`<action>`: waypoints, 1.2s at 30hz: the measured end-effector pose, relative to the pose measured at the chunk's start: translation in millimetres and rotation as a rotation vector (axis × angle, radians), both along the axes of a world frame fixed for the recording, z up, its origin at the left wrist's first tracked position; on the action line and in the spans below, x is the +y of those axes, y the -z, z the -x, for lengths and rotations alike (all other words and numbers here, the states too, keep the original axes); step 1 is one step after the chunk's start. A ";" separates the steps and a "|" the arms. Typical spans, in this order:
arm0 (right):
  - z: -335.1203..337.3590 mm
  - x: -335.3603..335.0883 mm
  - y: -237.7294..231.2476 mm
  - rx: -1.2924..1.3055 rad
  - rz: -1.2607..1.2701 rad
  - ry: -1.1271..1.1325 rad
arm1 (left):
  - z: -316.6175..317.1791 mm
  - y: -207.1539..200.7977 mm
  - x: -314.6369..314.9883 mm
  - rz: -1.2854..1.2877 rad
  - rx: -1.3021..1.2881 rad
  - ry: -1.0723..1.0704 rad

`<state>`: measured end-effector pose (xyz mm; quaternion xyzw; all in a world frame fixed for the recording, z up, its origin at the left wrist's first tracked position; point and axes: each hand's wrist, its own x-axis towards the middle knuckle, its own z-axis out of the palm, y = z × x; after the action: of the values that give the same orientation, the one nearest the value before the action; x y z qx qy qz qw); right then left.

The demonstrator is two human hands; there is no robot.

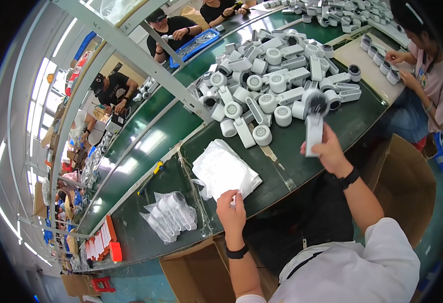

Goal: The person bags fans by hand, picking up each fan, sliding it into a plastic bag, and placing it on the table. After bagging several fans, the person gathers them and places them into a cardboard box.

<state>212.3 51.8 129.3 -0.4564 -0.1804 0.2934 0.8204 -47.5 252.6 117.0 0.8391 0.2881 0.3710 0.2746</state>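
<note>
My right hand (332, 154) is closed around the handle of a white handheld fan (314, 132), its round head upward and blurred by motion. The fan is held above the table's near edge, in front of a big heap of similar white fans (269, 96). With fingers pinched together, my left hand (231, 212) grips the near edge of a stack of thin white plastic bags (224, 166) lying on the dark green table. To the left of that stack lies a clear bag (171, 216) with several white parts inside.
A yellow-and-black cutter (150, 178) and an orange box (109, 237) lie farther left. Open cardboard boxes stand below the table, one (408, 189) at right and one (196, 267) at left. A metal frame (145, 60) crosses the upper left. Co-workers sit at right and across.
</note>
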 end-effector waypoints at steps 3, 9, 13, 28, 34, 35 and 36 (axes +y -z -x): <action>43.4 14.1 6.1 0.020 -0.061 -0.195 | -3.6 -8.0 -3.6 0.087 0.074 -0.041; 112.3 43.1 -2.5 0.026 0.125 -0.360 | -6.3 -1.5 -2.9 0.217 0.022 -0.069; 144.2 70.7 5.9 0.067 0.177 -0.275 | -6.9 -1.5 -2.0 0.255 -0.041 -0.047; 145.9 121.4 9.3 -0.055 0.210 -0.098 | -2.6 -21.0 -0.5 0.710 -0.163 0.057; 141.7 123.3 17.5 -0.263 0.387 0.033 | -2.4 -17.3 2.4 0.667 -0.156 -0.030; 141.5 122.4 16.2 -0.304 0.449 0.086 | -2.4 -13.9 3.7 0.682 -0.231 -0.038; 140.9 121.2 14.6 -0.303 0.448 0.085 | -2.1 -11.6 4.6 0.696 -0.305 -0.046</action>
<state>71.4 173.0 114.7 -0.6725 -0.2125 0.2196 0.6741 -45.4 257.2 128.6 0.6240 0.3714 0.3778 0.5745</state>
